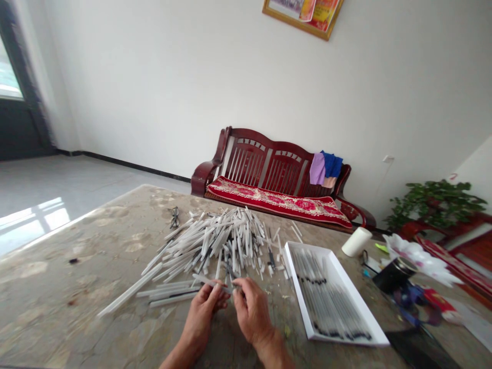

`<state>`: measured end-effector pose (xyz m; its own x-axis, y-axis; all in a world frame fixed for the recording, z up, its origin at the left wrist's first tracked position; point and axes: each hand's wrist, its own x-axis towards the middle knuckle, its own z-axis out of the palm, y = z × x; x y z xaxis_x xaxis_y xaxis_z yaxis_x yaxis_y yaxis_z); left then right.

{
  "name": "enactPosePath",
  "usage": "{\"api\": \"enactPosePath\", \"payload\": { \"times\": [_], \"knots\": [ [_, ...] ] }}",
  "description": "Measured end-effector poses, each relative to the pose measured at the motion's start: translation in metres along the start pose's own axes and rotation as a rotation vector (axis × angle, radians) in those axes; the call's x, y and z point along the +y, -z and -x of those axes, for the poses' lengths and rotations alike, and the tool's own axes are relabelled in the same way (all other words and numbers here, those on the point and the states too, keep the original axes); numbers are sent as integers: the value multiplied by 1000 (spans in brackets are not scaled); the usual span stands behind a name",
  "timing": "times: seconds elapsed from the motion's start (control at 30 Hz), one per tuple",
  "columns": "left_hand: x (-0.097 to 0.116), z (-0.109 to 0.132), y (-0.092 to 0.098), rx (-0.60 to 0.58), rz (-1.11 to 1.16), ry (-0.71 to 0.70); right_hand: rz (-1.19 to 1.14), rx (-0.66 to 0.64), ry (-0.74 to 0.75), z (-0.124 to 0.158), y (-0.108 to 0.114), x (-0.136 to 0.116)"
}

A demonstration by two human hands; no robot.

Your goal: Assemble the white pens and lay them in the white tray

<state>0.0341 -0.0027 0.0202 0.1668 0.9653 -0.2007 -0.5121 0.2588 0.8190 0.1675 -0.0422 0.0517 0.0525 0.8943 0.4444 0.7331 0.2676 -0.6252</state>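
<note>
Mottled table (77,246) under white tubes (219,238), bench (269,171) behind

No legible text anywhere, framed poster (303,13) on the wall (192,77), print too blurred to read

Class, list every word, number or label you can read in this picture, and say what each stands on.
Nothing here can be read.
Framed poster on the wall: print too blurred and cropped to read.
Red item at the table's right end: too blurred.
Pen tubes and white tray: no lettering shows.
</note>
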Motion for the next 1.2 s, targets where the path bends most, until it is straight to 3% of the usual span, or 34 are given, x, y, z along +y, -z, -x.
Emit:
{"api": "enactPosePath", "payload": {
  "times": [0.2,0.3,0.43,0.5,0.6,0.67,0.77,1.0,1.2],
  "knots": [
    [-2,1,-2,-181,8,47,-381,176,-130,-6,-41,-10],
    [-3,-1,-1,-149,29,56,-588,199,-250,-12,-50,-15],
    [-2,-4,1,-37,90,108,-738,220,-371,-26,-41,-3],
    [-1,-6,1,27,122,115,-621,228,-377,-34,-30,15],
    [0,-7,1,83,147,111,-120,223,-290,-43,-12,46],
    [-1,-8,1,88,160,114,196,151,-233,-46,-5,63],
    [-2,-9,1,89,181,122,456,-13,-207,-48,-2,75],
    [-1,-9,-1,104,185,120,588,-104,-194,-53,3,74],
    [1,-8,-3,117,194,119,362,-87,-284,-52,12,96]
  ]
}}
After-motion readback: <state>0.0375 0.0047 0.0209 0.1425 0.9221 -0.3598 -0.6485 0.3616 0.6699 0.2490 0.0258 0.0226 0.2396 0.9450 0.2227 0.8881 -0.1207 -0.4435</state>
